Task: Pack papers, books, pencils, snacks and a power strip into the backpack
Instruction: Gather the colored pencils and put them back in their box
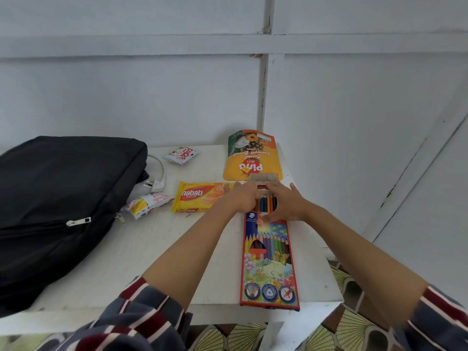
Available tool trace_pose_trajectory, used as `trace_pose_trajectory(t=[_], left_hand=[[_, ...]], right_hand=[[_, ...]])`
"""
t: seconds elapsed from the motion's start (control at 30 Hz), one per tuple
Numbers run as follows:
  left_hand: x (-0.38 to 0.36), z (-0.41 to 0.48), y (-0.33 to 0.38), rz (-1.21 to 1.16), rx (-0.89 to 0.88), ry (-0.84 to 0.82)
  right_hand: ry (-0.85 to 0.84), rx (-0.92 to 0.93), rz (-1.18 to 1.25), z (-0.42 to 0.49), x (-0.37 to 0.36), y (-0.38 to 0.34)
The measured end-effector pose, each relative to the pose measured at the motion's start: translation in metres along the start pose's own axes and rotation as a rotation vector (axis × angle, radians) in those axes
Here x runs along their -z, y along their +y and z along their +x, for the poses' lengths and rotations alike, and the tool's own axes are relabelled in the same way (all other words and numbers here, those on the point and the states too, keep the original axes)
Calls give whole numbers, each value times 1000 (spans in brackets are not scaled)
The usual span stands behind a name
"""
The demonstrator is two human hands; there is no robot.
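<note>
Cardboard Staedtler pencil box point(269, 262), left grip point(241, 197) curled on it, right grip point(287, 202) spread, Nabati wafer point(197, 197) beside

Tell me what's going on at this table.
A person's left hand and right hand are at the open end of the pencil box, where coloured pencils stick out. The black backpack lies on the table, with the nabati wafer pack, Pina biscuit bag and white plug unpacked.
</note>
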State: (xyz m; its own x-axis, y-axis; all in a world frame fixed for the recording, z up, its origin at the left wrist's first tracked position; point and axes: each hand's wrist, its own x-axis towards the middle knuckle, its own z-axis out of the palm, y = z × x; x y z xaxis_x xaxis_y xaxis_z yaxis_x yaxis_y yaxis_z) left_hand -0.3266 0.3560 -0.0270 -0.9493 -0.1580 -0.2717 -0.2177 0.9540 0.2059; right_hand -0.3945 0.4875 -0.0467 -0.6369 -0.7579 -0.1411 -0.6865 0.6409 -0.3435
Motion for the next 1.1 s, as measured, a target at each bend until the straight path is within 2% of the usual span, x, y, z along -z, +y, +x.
trace_pose_trajectory(t=[0.17, 0.27, 0.37, 0.5, 0.57, 0.63, 0.8, 0.97, 1.1], left_hand=[[-1, -5, -2, -149, 54, 139], [-3, -11, -3, -91, -12, 81], [-4, -12, -6, -144, 21, 49], [2, -13, -9, -214, 39, 166], [9, -16, -17, -199, 24, 261], [19, -20, -29, -175, 2, 340], [46, -39, -70, -195, 58, 430], [71, -84, -124, -83, 157, 476], [90, -143, -179, -42, 241, 525]], right_hand=[[-1, 5, -5, -3, 3, -3], [-3, 11, -4, -4, 4, -4], [-23, 2, -14, -5, 6, -6], [-90, 3, -20, -5, 13, -12], [-112, 41, 76, -5, 22, -18], [-74, 69, 184, -2, 33, -27], [143, 122, 111, 24, 48, -67], [221, 253, -4, 45, 52, -142], [245, 359, 2, 62, 44, -221]])
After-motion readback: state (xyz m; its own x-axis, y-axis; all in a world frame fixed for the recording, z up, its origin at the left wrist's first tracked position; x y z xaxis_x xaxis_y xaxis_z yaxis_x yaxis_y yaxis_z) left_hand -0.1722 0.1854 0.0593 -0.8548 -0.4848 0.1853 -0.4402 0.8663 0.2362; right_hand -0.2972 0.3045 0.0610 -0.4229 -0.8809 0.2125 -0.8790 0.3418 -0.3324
